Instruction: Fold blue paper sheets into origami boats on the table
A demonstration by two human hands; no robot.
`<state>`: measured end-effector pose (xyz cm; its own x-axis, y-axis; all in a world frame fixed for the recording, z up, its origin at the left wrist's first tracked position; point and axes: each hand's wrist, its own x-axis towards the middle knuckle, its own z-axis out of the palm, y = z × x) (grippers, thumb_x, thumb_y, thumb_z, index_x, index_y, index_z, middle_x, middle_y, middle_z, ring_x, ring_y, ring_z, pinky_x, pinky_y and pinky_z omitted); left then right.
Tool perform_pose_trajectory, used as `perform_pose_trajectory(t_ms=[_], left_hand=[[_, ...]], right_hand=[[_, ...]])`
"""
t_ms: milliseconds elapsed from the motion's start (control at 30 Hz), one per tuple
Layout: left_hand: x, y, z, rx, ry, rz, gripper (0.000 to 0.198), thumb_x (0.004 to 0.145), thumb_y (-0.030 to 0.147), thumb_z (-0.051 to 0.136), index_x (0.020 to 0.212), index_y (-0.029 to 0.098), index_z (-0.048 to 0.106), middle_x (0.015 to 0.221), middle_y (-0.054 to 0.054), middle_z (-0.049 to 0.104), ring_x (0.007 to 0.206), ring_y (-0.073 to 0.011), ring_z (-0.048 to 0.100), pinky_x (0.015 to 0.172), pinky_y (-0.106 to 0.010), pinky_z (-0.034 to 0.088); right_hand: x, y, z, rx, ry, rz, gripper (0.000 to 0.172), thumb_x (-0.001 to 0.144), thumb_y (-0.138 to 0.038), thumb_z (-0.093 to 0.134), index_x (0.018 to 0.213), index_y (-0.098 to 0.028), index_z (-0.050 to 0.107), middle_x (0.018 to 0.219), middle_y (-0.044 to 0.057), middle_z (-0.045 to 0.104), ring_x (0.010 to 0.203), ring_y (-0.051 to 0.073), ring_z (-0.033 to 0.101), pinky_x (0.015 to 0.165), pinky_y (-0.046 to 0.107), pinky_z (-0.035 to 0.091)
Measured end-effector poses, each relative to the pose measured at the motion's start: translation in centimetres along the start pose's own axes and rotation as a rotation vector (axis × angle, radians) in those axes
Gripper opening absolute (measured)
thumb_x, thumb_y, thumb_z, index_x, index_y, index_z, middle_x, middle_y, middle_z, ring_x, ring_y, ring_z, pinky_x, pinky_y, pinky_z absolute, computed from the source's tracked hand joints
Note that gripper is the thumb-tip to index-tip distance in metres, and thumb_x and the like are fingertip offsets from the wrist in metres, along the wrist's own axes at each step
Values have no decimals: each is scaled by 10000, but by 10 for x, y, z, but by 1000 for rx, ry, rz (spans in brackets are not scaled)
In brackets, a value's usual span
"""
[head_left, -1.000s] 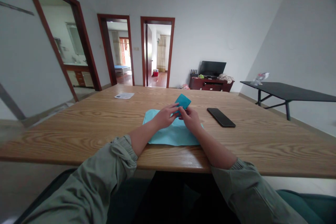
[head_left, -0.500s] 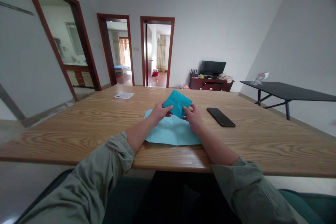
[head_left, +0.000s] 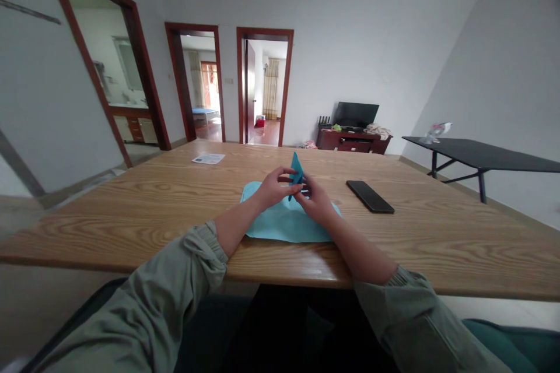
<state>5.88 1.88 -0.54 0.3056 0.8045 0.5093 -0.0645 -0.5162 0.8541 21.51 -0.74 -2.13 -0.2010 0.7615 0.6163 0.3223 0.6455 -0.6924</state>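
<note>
A folded piece of blue paper [head_left: 297, 166] stands nearly edge-on between my hands, above the table. My left hand [head_left: 277, 185] grips it from the left, thumb and fingers closed on it. From the right, my right hand [head_left: 315, 199] closes on its lower part, the fingertips of both hands almost meeting. Part of the folded paper is hidden behind my fingers. Beneath my hands a light blue sheet [head_left: 289, 224] lies flat on the wooden table [head_left: 175, 204], close to its front edge.
A black phone [head_left: 370, 196] lies right of the sheet. A printed white paper [head_left: 209, 158] is at the far left of the tabletop. Beyond stand a black table [head_left: 485, 154] at the right and a television [head_left: 356, 115] on a dark red cabinet [head_left: 350, 141].
The folded blue paper has turned from showing its broad face to nearly edge-on, narrowing in view. My hands have come closer together around it. The light blue sheet stays in place.
</note>
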Motion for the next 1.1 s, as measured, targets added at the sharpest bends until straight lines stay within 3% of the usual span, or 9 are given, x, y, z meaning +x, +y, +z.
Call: perform_pose_trajectory(t_ms=[200,300,367,467,567,667,867,1033,1100], left_hand=[[0,-4,-1,123,41,100,433,735,235,699,1133,170,540,1154,-99,598,942,-184,629,790,-307,523],[0,-4,0,351,63,152,390,754,164,630,1134,189,545,1011,-58,617,851,-159,613,796,-302,504],[-1,-2,0,523,65,170,375,772,151,592,1140,212,552,895,-32,614,786,-167,596,792,-321,493],[-1,1,-2,699,60,207,350,795,121,540,1123,242,568,885,-33,619,848,-201,591,836,-343,472],[1,4,-4,790,84,245,363,778,65,505,1087,239,583,1007,-56,617,969,-222,575,885,-350,457],[4,6,-9,851,155,239,340,761,50,495,1031,219,616,1003,-71,584,969,-227,566,889,-358,462],[11,-1,-25,683,252,185,267,725,37,491,854,187,670,934,-62,549,947,-197,561,897,-342,485],[15,-8,-26,289,280,6,182,725,120,563,885,166,637,947,-45,594,719,-139,587,611,-271,535],[14,-9,-20,159,273,-1,203,736,189,619,937,163,615,970,-43,612,696,-122,592,605,-261,531]], right_hand=[[0,-8,-1,-18,18,68,675,803,-285,571,1437,-232,347,1130,73,669,787,160,651,702,294,530],[2,-11,2,-280,83,77,512,822,-239,500,1334,-228,488,1019,54,699,791,179,641,721,293,489],[4,-13,4,-483,109,97,305,847,-269,475,1101,-220,635,903,53,705,781,197,631,705,285,452],[6,-14,6,-670,135,150,215,862,-354,479,835,-212,638,759,57,674,692,200,602,626,271,389],[6,-12,5,-721,181,187,181,853,-359,492,850,-211,596,743,48,653,644,188,573,588,265,340],[7,-10,1,-753,237,245,171,845,-314,486,938,-201,574,775,58,646,670,195,571,593,267,332],[7,-5,-13,-771,233,281,297,826,-267,492,1114,-224,546,873,68,662,765,225,601,639,292,378],[6,3,-19,-787,205,289,322,797,-303,554,1106,-220,582,966,99,669,843,250,614,688,314,423],[7,8,-18,-785,159,328,298,778,-336,593,1047,-213,625,925,105,683,837,260,623,694,322,436]])
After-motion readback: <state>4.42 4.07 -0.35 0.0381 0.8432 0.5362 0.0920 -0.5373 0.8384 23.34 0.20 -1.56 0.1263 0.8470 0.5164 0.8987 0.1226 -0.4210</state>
